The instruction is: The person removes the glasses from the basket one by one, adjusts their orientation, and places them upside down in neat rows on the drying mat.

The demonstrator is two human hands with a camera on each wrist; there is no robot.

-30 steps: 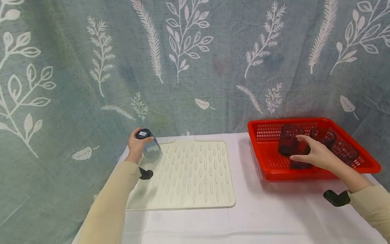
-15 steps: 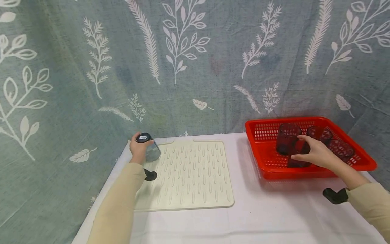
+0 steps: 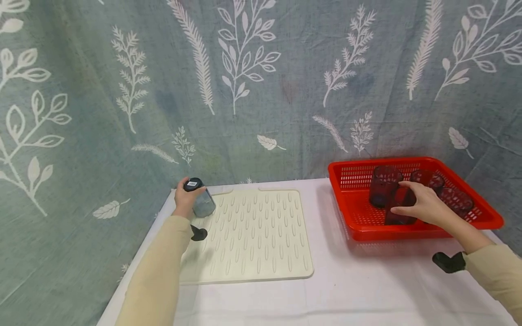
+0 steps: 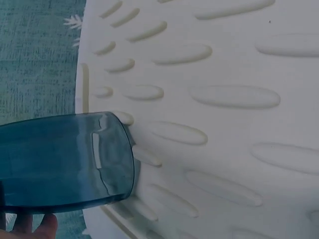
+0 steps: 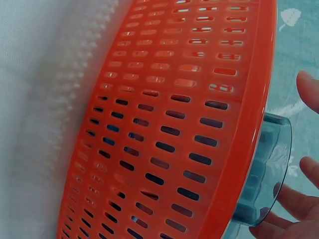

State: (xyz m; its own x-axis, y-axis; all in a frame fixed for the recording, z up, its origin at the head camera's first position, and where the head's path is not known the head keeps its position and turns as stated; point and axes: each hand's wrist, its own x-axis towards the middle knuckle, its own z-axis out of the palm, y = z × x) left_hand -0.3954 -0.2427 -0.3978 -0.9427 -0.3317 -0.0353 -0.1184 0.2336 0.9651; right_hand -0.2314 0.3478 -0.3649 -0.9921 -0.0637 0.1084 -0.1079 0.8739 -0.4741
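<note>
In the head view my left hand (image 3: 187, 198) grips a blue-tinted drinking glass (image 3: 204, 204) near its dark base, which bears a white label. The glass is upside down, its rim at the far left corner of a cream ridged mat (image 3: 265, 235). The left wrist view shows that glass (image 4: 65, 162) with fingertips below it. My right hand (image 3: 424, 204) reaches over a red basket (image 3: 355, 233), thumb and fingers spread about a glass (image 3: 399, 208) at the front. In the right wrist view fingers lie close beside that glass (image 5: 264, 169); the thumb stands apart, and contact is unclear.
More glasses, such as a glass (image 3: 384, 188) at the back, stand in the basket and look dark purple against the red. White cloth (image 3: 326, 299) covers the table. A patterned grey-green curtain (image 3: 285, 113) hangs behind and on the left.
The left hand and its glass have come down slightly onto the mat's corner, then stayed nearly still. My right hand keeps its place at the basket. The head view has shifted a little.
</note>
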